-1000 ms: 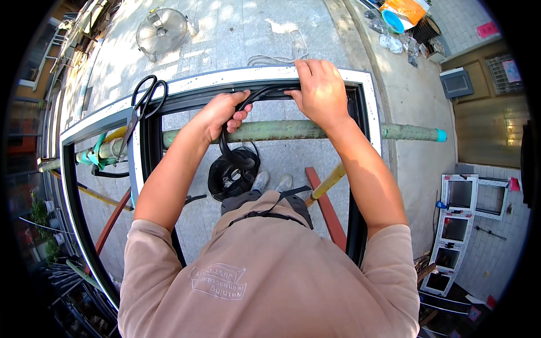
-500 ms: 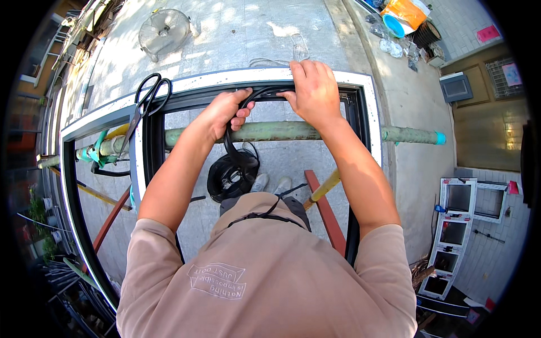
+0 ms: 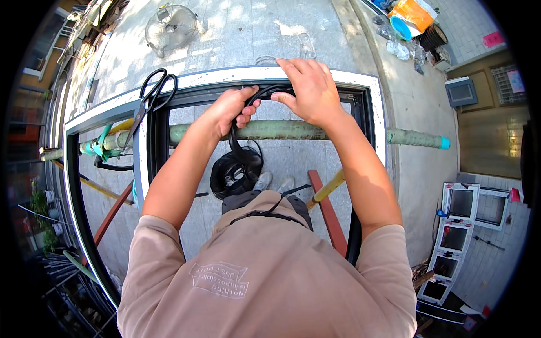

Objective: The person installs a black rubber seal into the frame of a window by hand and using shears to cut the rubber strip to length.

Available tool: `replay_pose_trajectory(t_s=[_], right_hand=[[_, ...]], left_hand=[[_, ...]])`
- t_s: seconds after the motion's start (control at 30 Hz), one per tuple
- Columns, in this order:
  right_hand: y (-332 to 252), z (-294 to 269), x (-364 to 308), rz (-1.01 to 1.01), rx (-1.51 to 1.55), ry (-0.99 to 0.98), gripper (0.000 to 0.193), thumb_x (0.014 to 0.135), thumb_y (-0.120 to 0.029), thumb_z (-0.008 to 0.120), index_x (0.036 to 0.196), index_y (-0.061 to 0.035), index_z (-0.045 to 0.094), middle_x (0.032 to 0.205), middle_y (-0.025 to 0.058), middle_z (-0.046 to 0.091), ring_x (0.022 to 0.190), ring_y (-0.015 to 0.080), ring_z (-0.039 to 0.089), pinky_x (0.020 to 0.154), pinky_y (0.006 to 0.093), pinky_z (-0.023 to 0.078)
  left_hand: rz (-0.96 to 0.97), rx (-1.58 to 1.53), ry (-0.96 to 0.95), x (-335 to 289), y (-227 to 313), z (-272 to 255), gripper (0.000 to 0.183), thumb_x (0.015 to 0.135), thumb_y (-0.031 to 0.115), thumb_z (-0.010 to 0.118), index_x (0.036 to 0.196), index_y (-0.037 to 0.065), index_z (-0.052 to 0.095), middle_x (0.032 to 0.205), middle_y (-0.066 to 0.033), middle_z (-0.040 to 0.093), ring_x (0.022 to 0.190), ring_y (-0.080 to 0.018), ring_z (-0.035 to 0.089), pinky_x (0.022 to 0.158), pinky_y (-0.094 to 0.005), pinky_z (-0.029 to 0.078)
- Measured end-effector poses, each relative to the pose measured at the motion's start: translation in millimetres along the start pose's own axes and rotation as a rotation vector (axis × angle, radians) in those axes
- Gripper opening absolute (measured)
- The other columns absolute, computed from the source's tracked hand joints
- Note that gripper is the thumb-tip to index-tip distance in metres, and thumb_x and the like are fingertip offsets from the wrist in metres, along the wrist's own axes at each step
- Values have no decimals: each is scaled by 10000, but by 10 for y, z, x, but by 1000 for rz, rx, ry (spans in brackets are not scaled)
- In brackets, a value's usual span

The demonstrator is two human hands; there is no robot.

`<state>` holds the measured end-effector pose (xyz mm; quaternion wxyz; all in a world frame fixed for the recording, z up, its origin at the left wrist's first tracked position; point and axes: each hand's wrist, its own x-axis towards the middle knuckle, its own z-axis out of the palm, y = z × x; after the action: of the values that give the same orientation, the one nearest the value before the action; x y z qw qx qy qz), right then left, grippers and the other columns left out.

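A long black rubber sealing strip [image 3: 237,147] runs up from a black coil [image 3: 221,179] near my feet into my left hand [image 3: 228,109]. My left fingers are closed around it, with the thumb along the far rail's inner side. The strip bends right along the groove of the white and black window frame [image 3: 225,79]. My right hand [image 3: 311,93] grips that rail, fingers over its outer edge and thumb pressed at the strip on the inner side. Black-handled scissors [image 3: 151,101] lie across the frame, left of my left hand.
A green pole [image 3: 282,130] passes beneath the frame, with red-brown supports [image 3: 327,211] lower down. Beyond the frame a fan [image 3: 171,28] lies on the paving. At the right, smaller framed panels [image 3: 453,234] lean near a wall.
My right hand has slid a little left along the rail, its index finger and thumb more spread. My left hand keeps its hold on the strip. The whole view has shifted slightly.
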<state>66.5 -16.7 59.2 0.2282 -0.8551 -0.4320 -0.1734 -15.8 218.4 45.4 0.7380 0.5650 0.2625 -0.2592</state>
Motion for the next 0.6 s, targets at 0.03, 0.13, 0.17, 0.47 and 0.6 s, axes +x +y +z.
replay_pose_trajectory(t_s=[0.03, 0.13, 0.17, 0.47, 0.6], right_hand=[[16, 18, -14, 18, 13, -14, 698, 865, -403, 926, 1455, -103, 705, 1243, 94, 744, 1230, 329, 678, 1103, 492, 478], [-23, 117, 52, 69, 28, -45, 548, 906, -348, 897, 1386, -127, 752, 1201, 74, 766, 1196, 316, 689, 1081, 484, 481], [-32, 176, 47, 45, 7, 0, 540, 896, -343, 904, 1372, -132, 759, 1205, 72, 766, 1179, 316, 690, 1084, 481, 484], [-29, 32, 55, 72, 10, -36, 659, 817, -294, 942, 1383, -42, 720, 1124, 186, 726, 1092, 397, 695, 972, 520, 561], [-110, -22, 77, 22, 15, -114, 745, 791, -382, 967, 1406, -57, 703, 1217, 177, 706, 1144, 410, 682, 993, 516, 556]], left_hand=[[0, 3, 5, 0, -40, 2, 365, 1170, 408, 594, 932, 132, 612, 638, 85, 475, 467, -58, 343, 441, -280, 264], [-6, -4, 41, -6, -54, -34, 372, 1170, 421, 605, 926, 140, 603, 635, 100, 460, 462, -38, 331, 426, -268, 255], [-9, -11, 50, -52, -46, -26, 360, 1168, 419, 606, 937, 143, 613, 640, 102, 462, 469, -33, 334, 440, -262, 249], [76, 38, 24, -41, -71, 55, 339, 1170, 391, 607, 979, 112, 640, 657, 112, 478, 494, -22, 350, 462, -245, 253], [78, 29, 41, -55, -125, 13, 341, 1170, 397, 613, 988, 110, 637, 660, 107, 482, 499, -26, 357, 463, -248, 255]])
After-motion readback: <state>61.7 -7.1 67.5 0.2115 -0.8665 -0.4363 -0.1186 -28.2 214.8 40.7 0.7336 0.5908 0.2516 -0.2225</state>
